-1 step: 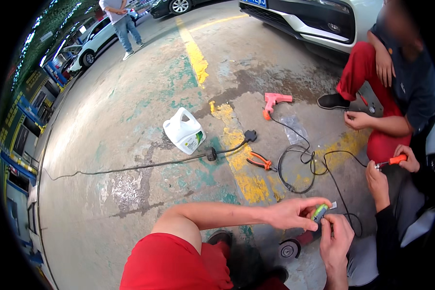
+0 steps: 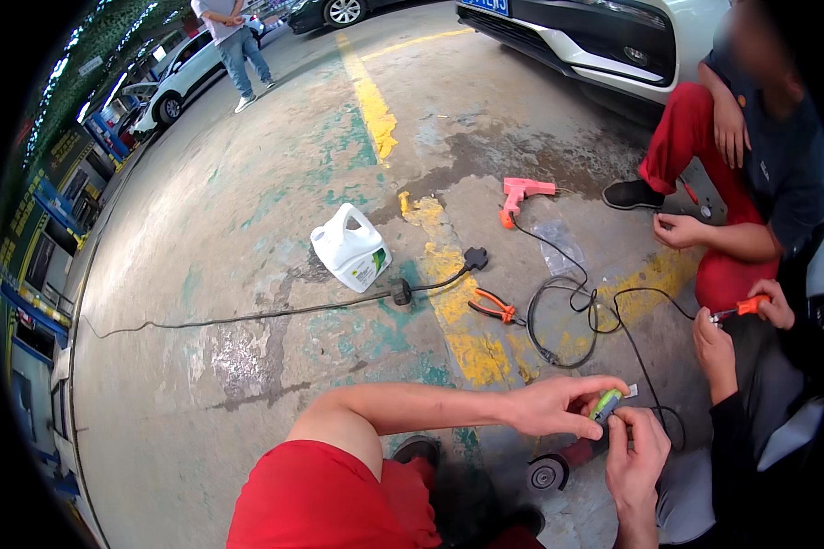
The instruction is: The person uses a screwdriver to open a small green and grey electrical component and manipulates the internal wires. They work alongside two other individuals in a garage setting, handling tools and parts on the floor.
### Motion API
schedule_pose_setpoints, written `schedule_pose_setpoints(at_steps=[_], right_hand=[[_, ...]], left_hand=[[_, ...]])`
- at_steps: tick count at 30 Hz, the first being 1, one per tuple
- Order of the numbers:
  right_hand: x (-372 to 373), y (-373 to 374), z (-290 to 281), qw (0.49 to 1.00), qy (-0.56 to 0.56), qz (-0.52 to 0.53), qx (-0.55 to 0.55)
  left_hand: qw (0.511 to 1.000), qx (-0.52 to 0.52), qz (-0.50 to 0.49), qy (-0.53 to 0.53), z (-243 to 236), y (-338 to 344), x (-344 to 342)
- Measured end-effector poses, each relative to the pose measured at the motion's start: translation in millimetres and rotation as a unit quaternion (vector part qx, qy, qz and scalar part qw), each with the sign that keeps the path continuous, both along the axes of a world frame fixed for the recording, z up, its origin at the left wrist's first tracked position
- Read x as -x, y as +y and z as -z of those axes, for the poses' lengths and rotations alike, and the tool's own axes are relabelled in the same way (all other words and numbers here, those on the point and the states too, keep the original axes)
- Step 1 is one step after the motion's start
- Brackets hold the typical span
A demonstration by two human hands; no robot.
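Note:
My left hand [image 2: 554, 405] holds a small lime-green and grey object [image 2: 605, 404] between thumb and fingers; its kind is too small to make out. The fingertips of my right hand [image 2: 638, 455] pinch the lower end of the same object. Just below my hands, an angle grinder [image 2: 548, 471] with a round disc lies on the floor, its body partly hidden behind my right hand. A small white tag or slip [image 2: 632, 391] shows beside my left fingertips.
Orange-handled pliers [image 2: 494, 306], a pink heat-gun-like tool [image 2: 524, 191], a looped black cable [image 2: 533, 320], a clear plastic bag [image 2: 558, 245] and a white jug [image 2: 351, 249] lie or stand ahead. At right, one person crouches; another's hands hold an orange-handled screwdriver [image 2: 751, 306]. A white car [image 2: 604, 41] stands beyond.

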State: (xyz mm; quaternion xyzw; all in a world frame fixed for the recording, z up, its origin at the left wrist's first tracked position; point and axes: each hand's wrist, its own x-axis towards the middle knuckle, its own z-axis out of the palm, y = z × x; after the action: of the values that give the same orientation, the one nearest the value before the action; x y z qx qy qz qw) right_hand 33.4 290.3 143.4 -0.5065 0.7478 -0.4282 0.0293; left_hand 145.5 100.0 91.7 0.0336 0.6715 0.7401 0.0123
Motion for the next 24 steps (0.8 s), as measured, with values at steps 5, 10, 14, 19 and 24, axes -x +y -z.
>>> schedule_pose_setpoints(at_steps=[5, 10, 14, 19, 24], right_hand=[[8.0, 12.3, 9.2, 0.967, -0.247, 0.03, -0.051], [12.4, 11.9, 14.5, 0.884, -0.464, 0.027, -0.049], [5.6, 10.2, 28.5, 0.891, -0.452, 0.042, -0.029], [1.4, 15.4, 34.2, 0.995, -0.072, 0.058, -0.033], [2.8, 10.2, 26.3, 0.996, 0.078, 0.016, 0.027]], left_hand=[[0.99, 0.117, -0.021, 0.08, -5.6, -0.6, 1.9], [0.961, 0.186, -0.037, 0.199, -4.5, -1.9, 4.8], [0.963, 0.196, -0.063, 0.172, -0.4, -2.8, -4.0], [0.997, 0.051, -0.043, 0.042, -4.8, 2.3, -3.4], [0.999, -0.023, -0.023, 0.013, -10.2, 6.0, -0.2]])
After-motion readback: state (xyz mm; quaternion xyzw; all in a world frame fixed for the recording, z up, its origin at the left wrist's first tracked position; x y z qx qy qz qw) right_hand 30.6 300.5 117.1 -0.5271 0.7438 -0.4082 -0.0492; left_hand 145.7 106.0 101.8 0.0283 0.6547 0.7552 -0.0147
